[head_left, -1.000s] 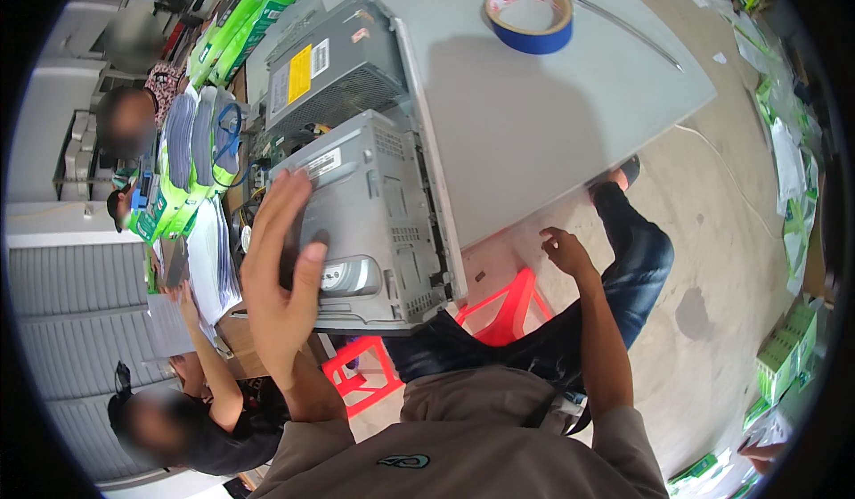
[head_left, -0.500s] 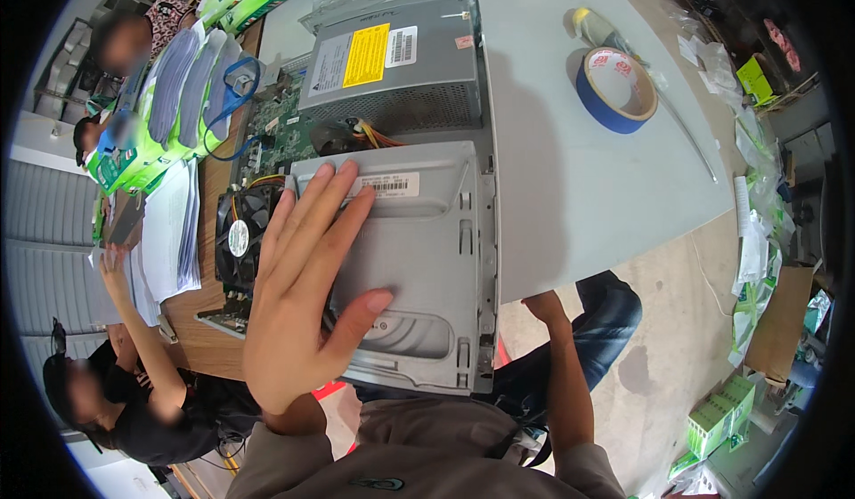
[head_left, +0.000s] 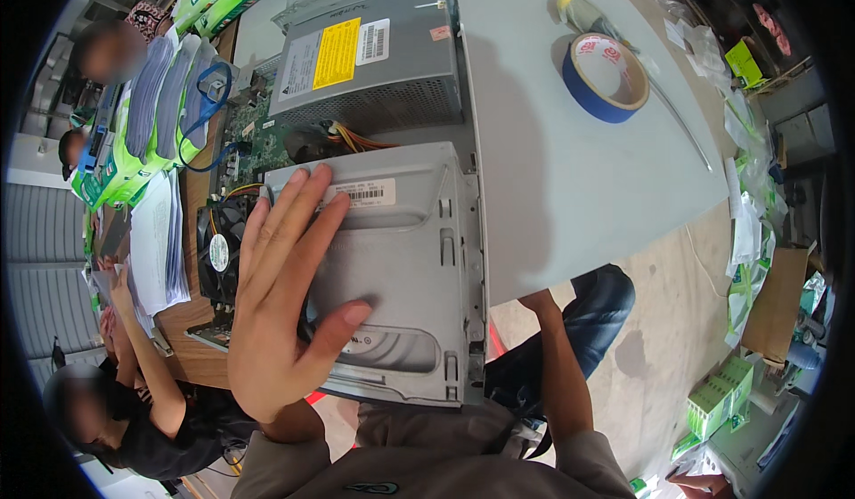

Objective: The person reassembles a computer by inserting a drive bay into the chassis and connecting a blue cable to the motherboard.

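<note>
An opened desktop computer case (head_left: 473, 258) lies on the table in front of me. My left hand (head_left: 289, 298) rests flat on the grey metal drive bracket (head_left: 401, 258) in its near part, fingers stretched and thumb spread. Left of that hand is a black cooling fan (head_left: 217, 251). Farther back sit the boxy power supply (head_left: 392, 76) with a yellow label and a green circuit board (head_left: 258, 134). Low by the table's near edge, right of the case, is my right hand (head_left: 538, 301); its fingers are hidden behind the edge.
A roll of blue tape (head_left: 606, 107) and a long thin screwdriver (head_left: 681, 120) lie on the grey table (head_left: 525, 187). Paper stacks (head_left: 160, 241) and green packs (head_left: 111, 169) stand at the left, where a co-worker's arm (head_left: 151, 347) reaches in. Green boxes (head_left: 720, 396) sit on the floor, right.
The case, tape and table appear shifted a little left in the picture. My left hand stays flat on the bracket, and my right hand keeps its place by the edge.
</note>
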A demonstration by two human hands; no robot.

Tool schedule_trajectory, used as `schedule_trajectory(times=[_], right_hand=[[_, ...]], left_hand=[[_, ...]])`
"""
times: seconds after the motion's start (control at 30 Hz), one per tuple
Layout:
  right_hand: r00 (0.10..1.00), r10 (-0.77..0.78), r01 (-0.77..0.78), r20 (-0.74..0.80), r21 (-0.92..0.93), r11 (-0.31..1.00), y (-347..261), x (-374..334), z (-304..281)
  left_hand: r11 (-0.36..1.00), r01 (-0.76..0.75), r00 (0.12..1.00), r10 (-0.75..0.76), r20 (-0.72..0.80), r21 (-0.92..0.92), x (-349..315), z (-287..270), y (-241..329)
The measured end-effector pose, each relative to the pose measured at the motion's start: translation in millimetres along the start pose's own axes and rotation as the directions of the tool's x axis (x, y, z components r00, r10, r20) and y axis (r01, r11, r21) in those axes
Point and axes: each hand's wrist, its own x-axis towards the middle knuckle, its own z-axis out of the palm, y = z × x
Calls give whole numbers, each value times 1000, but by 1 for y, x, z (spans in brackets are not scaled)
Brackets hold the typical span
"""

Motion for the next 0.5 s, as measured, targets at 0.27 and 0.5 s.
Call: schedule_trajectory(times=[0.27, 0.5], right_hand=[[936, 324, -344, 140, 156, 926, 2, 2, 2], [935, 303, -340, 184, 219, 915, 2, -2, -5]], left_hand=[[974, -63, 963, 2, -270, -218, -4, 5, -2], [989, -28, 995, 42, -92, 146, -12, 7, 18]])
